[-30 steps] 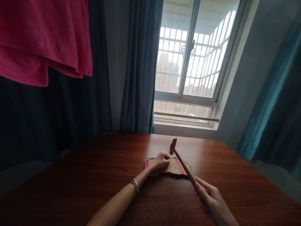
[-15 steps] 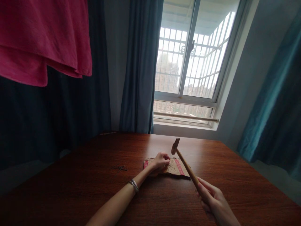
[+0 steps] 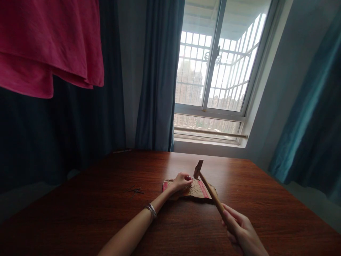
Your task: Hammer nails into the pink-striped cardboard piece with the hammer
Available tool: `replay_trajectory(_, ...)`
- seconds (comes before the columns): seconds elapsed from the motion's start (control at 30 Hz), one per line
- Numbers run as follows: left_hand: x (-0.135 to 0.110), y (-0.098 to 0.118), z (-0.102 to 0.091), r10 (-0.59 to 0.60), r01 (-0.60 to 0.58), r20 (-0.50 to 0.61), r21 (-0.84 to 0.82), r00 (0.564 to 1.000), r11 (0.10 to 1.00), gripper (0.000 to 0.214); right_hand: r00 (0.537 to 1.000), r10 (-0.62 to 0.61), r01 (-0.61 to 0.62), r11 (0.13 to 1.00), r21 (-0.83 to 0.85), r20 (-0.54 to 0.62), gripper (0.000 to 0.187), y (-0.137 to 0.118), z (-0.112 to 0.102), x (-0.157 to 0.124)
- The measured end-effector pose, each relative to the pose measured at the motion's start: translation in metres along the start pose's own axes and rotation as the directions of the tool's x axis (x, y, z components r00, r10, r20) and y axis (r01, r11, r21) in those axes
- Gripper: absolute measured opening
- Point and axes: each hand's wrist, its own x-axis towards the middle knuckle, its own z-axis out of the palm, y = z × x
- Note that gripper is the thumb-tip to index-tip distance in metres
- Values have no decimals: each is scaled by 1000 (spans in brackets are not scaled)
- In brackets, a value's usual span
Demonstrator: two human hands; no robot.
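My right hand (image 3: 241,225) is closed around the wooden handle of a hammer (image 3: 213,193). The hammer's head is raised just beyond and to the right of my left hand (image 3: 182,181), apart from it. My left hand rests over a flat tan piece with pink bands and many dark specks (image 3: 197,189), covering part of it. Thumb and fingertips of that hand are pinched together; whatever is between them is too small to make out. Several thin dark nails (image 3: 136,191) lie loose on the table, left of the left hand.
The brown wooden table (image 3: 87,209) stretches out on both sides. Beyond its far edge are a barred window (image 3: 210,71) and a blue curtain (image 3: 160,78). A pink cloth (image 3: 53,46) hangs at upper left. Another curtain (image 3: 303,117) hangs on the right.
The hammer's head has come down slightly toward the left hand, and my right hand has dipped a little with it. My left hand stays in place.
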Motion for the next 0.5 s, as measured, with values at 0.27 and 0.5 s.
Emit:
replay_trajectory(0.27,-6,18,-3,-74,74,-5,-31,997,997,18,1000,-19,19,1000,-18,-7,64,2,2,6)
replay_trajectory(0.5,-14,37,-12,-126,126,-9,-8,992,992,16,999,-20,19,999,-29,-47,65,-3,7,5)
